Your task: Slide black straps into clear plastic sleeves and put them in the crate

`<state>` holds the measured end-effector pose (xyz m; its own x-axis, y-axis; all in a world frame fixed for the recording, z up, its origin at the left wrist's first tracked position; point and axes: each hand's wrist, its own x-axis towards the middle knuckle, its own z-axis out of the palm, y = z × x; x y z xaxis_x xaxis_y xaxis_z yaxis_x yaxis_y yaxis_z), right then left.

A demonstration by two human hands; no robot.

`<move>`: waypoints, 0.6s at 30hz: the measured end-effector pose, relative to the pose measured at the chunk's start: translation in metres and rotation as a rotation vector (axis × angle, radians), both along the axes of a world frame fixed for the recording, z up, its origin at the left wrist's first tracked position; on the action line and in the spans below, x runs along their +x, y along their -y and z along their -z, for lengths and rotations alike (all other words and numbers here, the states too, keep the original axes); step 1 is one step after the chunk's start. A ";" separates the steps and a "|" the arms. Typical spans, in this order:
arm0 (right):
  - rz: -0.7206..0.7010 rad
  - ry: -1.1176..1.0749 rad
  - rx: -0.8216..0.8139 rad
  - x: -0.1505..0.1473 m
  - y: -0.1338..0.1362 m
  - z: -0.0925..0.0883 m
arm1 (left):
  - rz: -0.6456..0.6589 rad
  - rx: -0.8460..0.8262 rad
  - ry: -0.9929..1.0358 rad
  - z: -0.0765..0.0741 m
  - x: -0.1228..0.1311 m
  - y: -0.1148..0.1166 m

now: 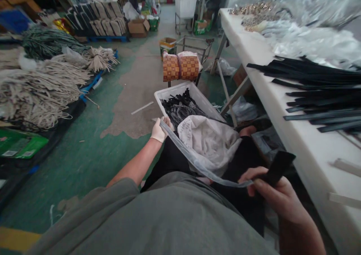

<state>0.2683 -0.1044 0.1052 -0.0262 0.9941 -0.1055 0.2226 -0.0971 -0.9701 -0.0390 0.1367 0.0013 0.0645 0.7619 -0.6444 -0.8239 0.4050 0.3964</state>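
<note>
We have our white-gloved left hand (160, 131) pinching one end of a long translucent whitish strip (191, 157); our bare right hand (275, 195) grips its other end plus a flat black strap piece (282, 163); strip sags between both hands; crumpled off-white sack (208, 134) right of left hand; white rectangular plastic tub (207, 100) just beyond left hand; long black straps (324, 85) ahead-right of right hand.

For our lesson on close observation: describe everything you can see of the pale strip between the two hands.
The pale strip is long, narrow and greyish white, apparently thin, translucent plastic. It sags in a curve, running from the left hand to the right hand, which grips it near a black strip. It crosses in front of the white bag; whether they touch is unclear.
</note>
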 end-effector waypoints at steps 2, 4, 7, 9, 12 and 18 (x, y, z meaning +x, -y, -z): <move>0.026 -0.007 -0.040 -0.009 -0.006 0.005 | 0.137 0.149 -0.025 -0.010 0.009 0.009; 0.082 -0.043 -0.068 -0.020 -0.019 0.010 | 0.363 0.277 -0.080 -0.017 0.027 0.031; 0.203 -0.164 -0.031 -0.027 -0.044 0.013 | 0.701 0.454 -0.206 -0.019 0.054 0.073; 0.254 -0.212 0.007 -0.023 -0.059 0.013 | 0.907 0.552 -0.265 -0.017 0.065 0.097; 0.278 -0.270 0.047 -0.008 -0.071 0.013 | 1.136 0.609 -0.292 -0.011 0.074 0.120; 0.273 -0.276 0.133 -0.001 -0.069 0.009 | 1.285 0.648 -0.353 -0.013 0.078 0.131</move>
